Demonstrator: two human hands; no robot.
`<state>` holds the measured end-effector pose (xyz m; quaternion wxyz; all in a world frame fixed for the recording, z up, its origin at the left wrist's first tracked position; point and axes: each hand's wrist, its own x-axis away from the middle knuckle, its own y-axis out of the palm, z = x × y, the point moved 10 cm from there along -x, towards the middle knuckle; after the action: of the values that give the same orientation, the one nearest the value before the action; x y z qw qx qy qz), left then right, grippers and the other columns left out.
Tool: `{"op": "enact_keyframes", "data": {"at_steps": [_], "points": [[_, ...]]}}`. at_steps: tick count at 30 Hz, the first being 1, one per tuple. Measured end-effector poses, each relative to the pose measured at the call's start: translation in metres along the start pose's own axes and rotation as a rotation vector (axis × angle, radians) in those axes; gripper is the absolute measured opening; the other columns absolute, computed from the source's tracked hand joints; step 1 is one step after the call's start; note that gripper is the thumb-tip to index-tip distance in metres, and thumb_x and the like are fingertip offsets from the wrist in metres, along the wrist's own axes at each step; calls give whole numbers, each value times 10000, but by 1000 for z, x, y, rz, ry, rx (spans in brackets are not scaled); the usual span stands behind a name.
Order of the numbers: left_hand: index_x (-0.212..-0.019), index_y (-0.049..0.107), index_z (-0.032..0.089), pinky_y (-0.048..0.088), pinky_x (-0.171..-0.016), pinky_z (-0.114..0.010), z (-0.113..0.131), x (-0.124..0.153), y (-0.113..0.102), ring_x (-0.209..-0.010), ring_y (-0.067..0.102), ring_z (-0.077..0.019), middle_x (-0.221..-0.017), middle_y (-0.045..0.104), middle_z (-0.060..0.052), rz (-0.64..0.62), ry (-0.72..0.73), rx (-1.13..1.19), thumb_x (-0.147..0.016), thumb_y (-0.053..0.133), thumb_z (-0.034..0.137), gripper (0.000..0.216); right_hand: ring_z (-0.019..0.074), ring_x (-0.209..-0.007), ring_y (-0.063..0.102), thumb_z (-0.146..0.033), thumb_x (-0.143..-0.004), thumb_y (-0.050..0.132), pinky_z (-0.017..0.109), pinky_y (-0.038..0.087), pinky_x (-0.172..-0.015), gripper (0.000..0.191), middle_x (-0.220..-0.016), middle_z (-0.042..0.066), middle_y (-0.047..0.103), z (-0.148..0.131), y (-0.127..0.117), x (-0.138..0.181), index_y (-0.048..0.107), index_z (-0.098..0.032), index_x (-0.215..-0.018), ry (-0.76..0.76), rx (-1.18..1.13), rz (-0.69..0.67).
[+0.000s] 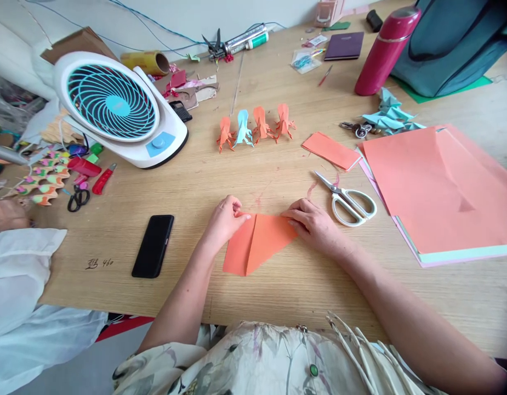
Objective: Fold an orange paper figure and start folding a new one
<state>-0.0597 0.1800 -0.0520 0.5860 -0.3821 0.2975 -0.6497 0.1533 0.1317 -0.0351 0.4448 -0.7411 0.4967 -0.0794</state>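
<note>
An orange sheet of paper (266,241) with a crease down its middle lies on the table in front of me. My left hand (227,219) pinches its upper left corner between thumb and fingers. At the upper right corner, my right hand (313,224) has its fingers closed on the paper's edge, partly covering it. White-handled scissors (352,206) lie just right of my right hand, blades parted a little. Beyond the hands stand folded paper figures in a row, a blue one (243,129) among orange ones (261,125).
Folded orange strips (331,151) and a stack of large orange sheets (426,192) lie to the right. A pink flask (387,52) stands behind them. On the left are a black phone (153,246), a white fan (125,115) and another person's white sleeve (27,252).
</note>
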Motion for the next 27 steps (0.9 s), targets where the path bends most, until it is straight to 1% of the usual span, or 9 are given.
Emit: {"op": "enact_keyframes", "data": {"at_steps": [3, 6, 8, 11, 14, 17, 22, 24, 27], "points": [[-962, 608, 210, 458, -687, -305, -5, 0, 3, -710, 602, -174, -770, 639, 4, -71, -53, 45, -762, 715, 222, 227, 260, -964, 588, -116, -940, 500, 421, 491, -867, 266, -1035, 133, 620, -1, -1, 0, 697, -159, -1114, -8, -1, 4], [-855, 657, 212, 457, -695, -308, 0, 3, 4, -732, 609, -179, -790, 662, -13, -126, -22, 42, -812, 657, 260, 64, 258, -955, 590, -107, -937, 490, 415, 494, -860, 268, -1021, 133, 624, -2, -2, 0, 693, -153, -1105, -25, -2, 14], [-865, 669, 216, 473, -750, -316, 9, 9, 4, -819, 619, -189, -910, 665, -31, -151, 34, 35, -809, 677, 295, 97, 261, -957, 591, -98, -931, 493, 412, 494, -860, 267, -1020, 136, 624, -3, -2, -1, 695, -148, -1098, -32, 1, 15], [-982, 655, 228, 479, -862, -354, 29, 25, 9, -984, 602, -229, -1073, 603, -51, -194, 163, -42, -746, 775, 339, 287, 265, -968, 589, -96, -927, 498, 411, 491, -869, 263, -1024, 139, 621, -3, -2, -1, 699, -144, -1089, -34, 9, 11], [-964, 627, 225, 443, -948, -414, 45, 40, 14, -1100, 548, -286, -1113, 556, -67, -162, 225, -204, -679, 848, 339, 378, 268, -978, 588, -99, -926, 499, 415, 489, -879, 265, -1028, 136, 622, -3, -2, 0, 698, -150, -1092, -27, 10, 12], [-897, 588, 214, 434, -924, -413, 52, 47, 20, -1089, 558, -286, -1116, 560, -70, -149, 224, -288, -686, 850, 317, 352, 264, -973, 597, -106, -935, 488, 410, 496, -868, 267, -1019, 131, 629, -2, -4, 1, 694, -156, -1096, -11, -11, 32], [-1028, 562, 225, 396, -855, -406, 50, 48, 26, -986, 621, -286, -962, 666, -38, -197, 130, -312, -718, 822, 325, 417, 243, -913, 631, -114, -959, 436, 392, 518, -815, 298, -999, 131, 635, 0, -10, 2, 680, -151, -1126, -1, -66, 99], [-966, 583, 228, 377, -834, -387, 49, 48, 24, -950, 628, -283, -891, 681, -25, -203, 115, -316, -726, 805, 307, 337, 244, -903, 630, -117, -956, 436, 404, 518, -809, 301, -990, 123, 633, 0, -15, 2, 681, -167, -1124, 1, -58, 143], [-752, 573, 215, 367, -749, -328, 46, 48, 21, -842, 619, -236, -803, 663, -5, -222, 123, -229, -761, 737, 286, 179, 252, -926, 616, -141, -957, 447, 430, 519, -823, 296, -999, 113, 621, 4, -30, 4, 668, -198, -1146, 37, -58, 259]]}}
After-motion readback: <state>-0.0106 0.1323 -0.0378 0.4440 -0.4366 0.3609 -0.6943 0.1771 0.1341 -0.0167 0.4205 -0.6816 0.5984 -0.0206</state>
